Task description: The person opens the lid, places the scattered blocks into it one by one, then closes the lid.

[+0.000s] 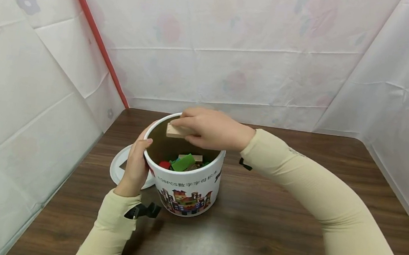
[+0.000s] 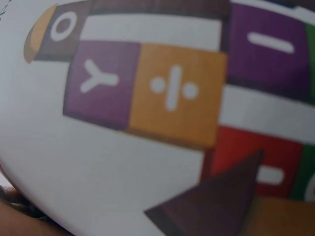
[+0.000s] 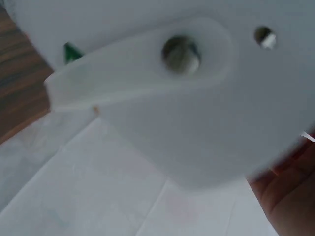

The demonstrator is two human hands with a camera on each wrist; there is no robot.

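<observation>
A white round bucket (image 1: 190, 187) with printed toy pictures stands on the brown table (image 1: 272, 232). Inside lie several coloured wooden blocks (image 1: 183, 162), green, red and plain. My right hand (image 1: 212, 128) hovers over the bucket's mouth and pinches a plain wooden block (image 1: 178, 131). My left hand (image 1: 135, 166) grips the bucket's left rim, thumb over the edge. The left wrist view is filled by the bucket's printed wall (image 2: 167, 93), blurred. In the right wrist view the white bucket wall (image 3: 197, 98) and its handle fitting (image 3: 180, 53) show close up.
A white lid (image 1: 120, 164) lies flat on the table just left of the bucket, partly behind my left hand. Pale plastic sheeting (image 1: 236, 51) walls the table at the back and both sides. A red strip (image 1: 94, 33) runs down the left corner.
</observation>
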